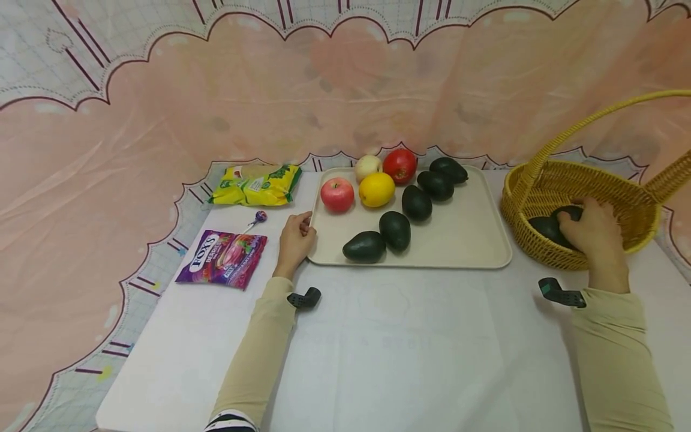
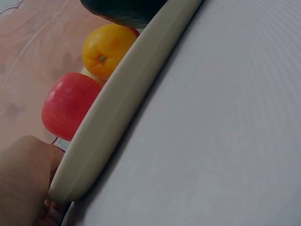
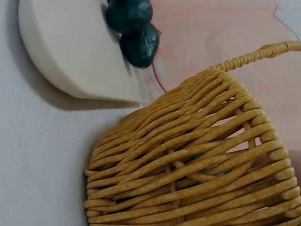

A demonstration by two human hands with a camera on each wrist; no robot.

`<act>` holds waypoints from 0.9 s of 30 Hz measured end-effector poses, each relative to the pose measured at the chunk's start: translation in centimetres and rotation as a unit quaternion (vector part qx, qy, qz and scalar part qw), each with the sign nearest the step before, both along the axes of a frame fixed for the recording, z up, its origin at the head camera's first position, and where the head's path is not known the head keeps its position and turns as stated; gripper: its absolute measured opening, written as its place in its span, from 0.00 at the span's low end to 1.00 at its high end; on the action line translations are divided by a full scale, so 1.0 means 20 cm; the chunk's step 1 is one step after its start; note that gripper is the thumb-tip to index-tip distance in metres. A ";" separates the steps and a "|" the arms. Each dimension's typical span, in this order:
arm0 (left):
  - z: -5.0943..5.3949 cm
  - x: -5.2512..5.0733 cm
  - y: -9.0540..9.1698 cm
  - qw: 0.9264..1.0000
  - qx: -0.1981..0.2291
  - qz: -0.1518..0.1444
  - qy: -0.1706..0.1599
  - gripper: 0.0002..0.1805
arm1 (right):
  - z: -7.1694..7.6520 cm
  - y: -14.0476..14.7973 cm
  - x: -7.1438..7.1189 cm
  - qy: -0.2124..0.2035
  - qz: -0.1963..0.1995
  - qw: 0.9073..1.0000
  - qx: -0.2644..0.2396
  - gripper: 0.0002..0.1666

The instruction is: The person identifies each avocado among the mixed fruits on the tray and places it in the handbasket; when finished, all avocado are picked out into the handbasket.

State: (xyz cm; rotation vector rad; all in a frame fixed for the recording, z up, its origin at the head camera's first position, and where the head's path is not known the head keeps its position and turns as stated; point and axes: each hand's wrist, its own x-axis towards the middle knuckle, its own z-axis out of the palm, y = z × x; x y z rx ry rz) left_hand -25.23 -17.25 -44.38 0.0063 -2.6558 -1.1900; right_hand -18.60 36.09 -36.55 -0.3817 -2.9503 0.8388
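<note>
My left hand holds the left edge of a cream tray; the left wrist view has its fingers at the corner of the rim. On the tray lie a pink-red apple, a yellow-orange fruit, a pale round fruit, a red pomegranate-like fruit and several dark green avocados. Inside a yellow wicker basket, my right hand grips a dark avocado. Another avocado lies beside it. In the right wrist view, the basket wall mostly hides that hand.
Left of the tray are a yellow-green packet, a wrapped lollipop and a purple candy bag. The basket's tall handle arches above its opening. A patterned peach curtain hangs behind the white table.
</note>
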 end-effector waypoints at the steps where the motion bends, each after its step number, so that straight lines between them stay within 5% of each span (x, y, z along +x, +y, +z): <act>1: 0.00 0.00 0.00 1.000 0.001 0.000 -0.001 0.23 | 0.00 -0.01 0.00 0.006 0.000 1.000 -0.003 0.38; 8: 0.00 0.00 0.00 1.000 0.001 0.001 -0.003 0.23 | 0.01 -0.06 -0.02 0.099 -0.036 0.994 -0.018 0.34; 13: 0.00 0.00 0.00 1.000 -0.001 0.001 -0.007 0.23 | 0.01 -0.13 -0.04 0.195 -0.081 0.977 -0.045 0.28; 16: 0.00 0.00 0.00 1.000 0.000 0.001 -0.008 0.23 | 0.00 -0.17 -0.05 0.266 -0.099 0.957 -0.057 0.24; 22: 0.00 0.00 0.00 1.000 0.000 0.003 -0.013 0.23 | 0.01 -0.27 -0.08 0.416 -0.098 0.901 -0.076 0.17; 27: 0.00 0.00 0.00 1.000 0.001 0.000 -0.008 0.23 | 0.05 -0.36 -0.09 0.479 -0.076 0.869 -0.096 0.15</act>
